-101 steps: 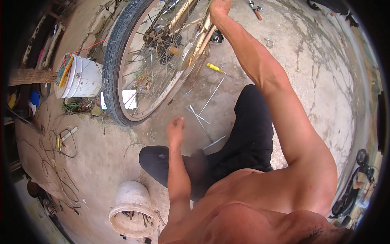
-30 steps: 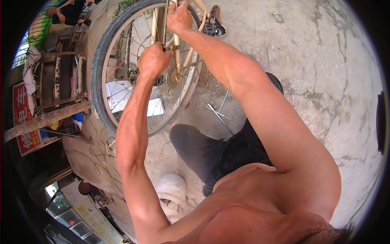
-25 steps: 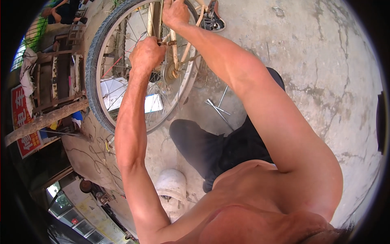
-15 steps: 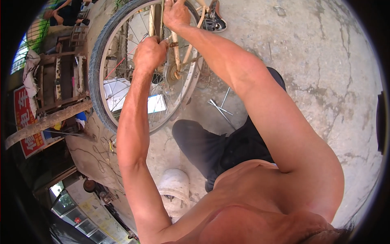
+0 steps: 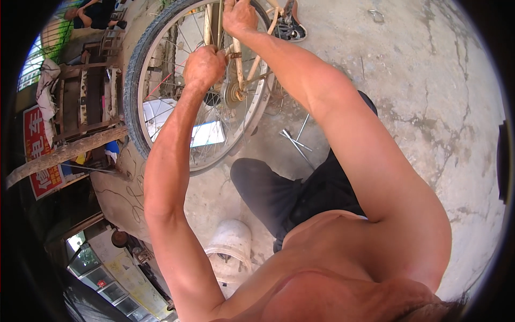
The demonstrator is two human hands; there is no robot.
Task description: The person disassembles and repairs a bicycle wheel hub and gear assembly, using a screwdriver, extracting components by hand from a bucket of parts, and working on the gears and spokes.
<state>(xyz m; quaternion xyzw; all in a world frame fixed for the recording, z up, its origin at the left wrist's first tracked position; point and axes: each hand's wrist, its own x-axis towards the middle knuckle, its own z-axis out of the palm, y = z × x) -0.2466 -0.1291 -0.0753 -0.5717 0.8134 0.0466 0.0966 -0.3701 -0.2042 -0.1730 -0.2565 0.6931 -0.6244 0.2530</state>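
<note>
A bicycle wheel [image 5: 134, 86] with a dark tyre and wire spokes stands at the top middle, joined to a worn cream bicycle frame [image 5: 238, 67]. My left hand [image 5: 205, 67] is closed in a fist in front of the spokes, beside the frame tubes. What its fingers grip is hidden. Higher up, my right hand [image 5: 240, 17] is closed close to a thin upright strip next to the frame, its fingertips partly cut off by the picture's edge. Whatever it holds cannot be made out. The hub [image 5: 233, 95] shows below my hands.
Crossed metal wrenches [image 5: 295, 140] lie on the concrete by my knee. Close by my left arm stands a white bucket [image 5: 230, 239]. A wooden pole [image 5: 67, 153], a rack [image 5: 83, 96] and a red sign [image 5: 35, 134] are at left. Another person [image 5: 96, 13] sits far left.
The whole view has shifted slightly, with the wheel now a little farther right. My left elbow has swung outward to the left. Both hands stay at about the same spots on the bicycle.
</note>
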